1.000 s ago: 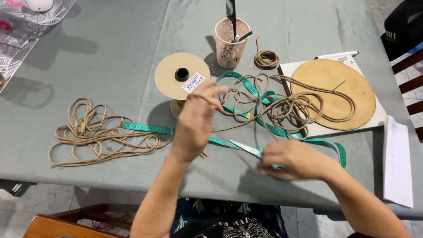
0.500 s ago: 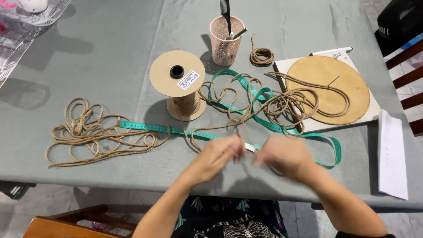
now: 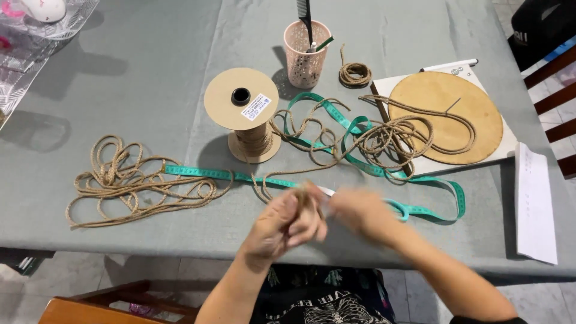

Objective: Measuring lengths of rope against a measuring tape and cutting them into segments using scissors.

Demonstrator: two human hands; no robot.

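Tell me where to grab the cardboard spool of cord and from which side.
Probably best to take the cardboard spool by its narrow wound middle, under the wide top disc, with fingers coming in level from the near side. It stands upright; the flat disc overhangs, so a grip from above has little to close on. The left side is open table; green tape measure and loose cord crowd the right.

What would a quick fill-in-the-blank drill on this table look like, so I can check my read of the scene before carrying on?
1. The spool of tan cord stands ____ on its end.
2. The tape measure lying across the table is ____ in colour.
3. The pink cup holds a black ____.
4. The round wooden disc lies on a ____ board.

Missing words: upright; green; comb; white
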